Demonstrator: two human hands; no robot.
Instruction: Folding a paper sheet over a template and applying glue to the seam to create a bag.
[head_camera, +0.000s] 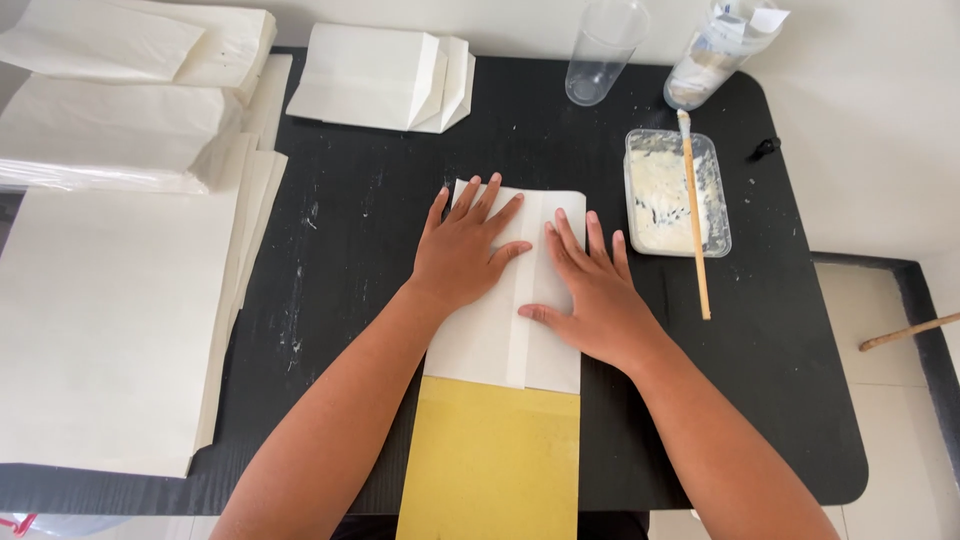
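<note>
Clearly both hands are flat on a folded white paper sheet (500, 330) lying mid-surface over a yellow rectangular board (490, 460). The left hand (462, 250) has its fingers spread wide across the left flap; the right hand (590, 290) presses with fingers slightly fanned beside the lengthwise overlapping seam. I judge this to be the pressing-down of a glued seam, and the next move looks to call for firm, even strokes along that overlap so it lies without wrinkles.

The black rounded surface (780, 380) is flecked with white smears. To the right sits a clear plastic tray of white paste (662, 195) with a wooden stick (694, 215) laid across it; behind stand a clear plastic cup (603, 50) and a plastic bottle (720, 50). Stacks of white paper bags (110, 130) fill the left, finished folded bags (380, 80) lie behind, and pale floor tiles (900, 420) show at right.
</note>
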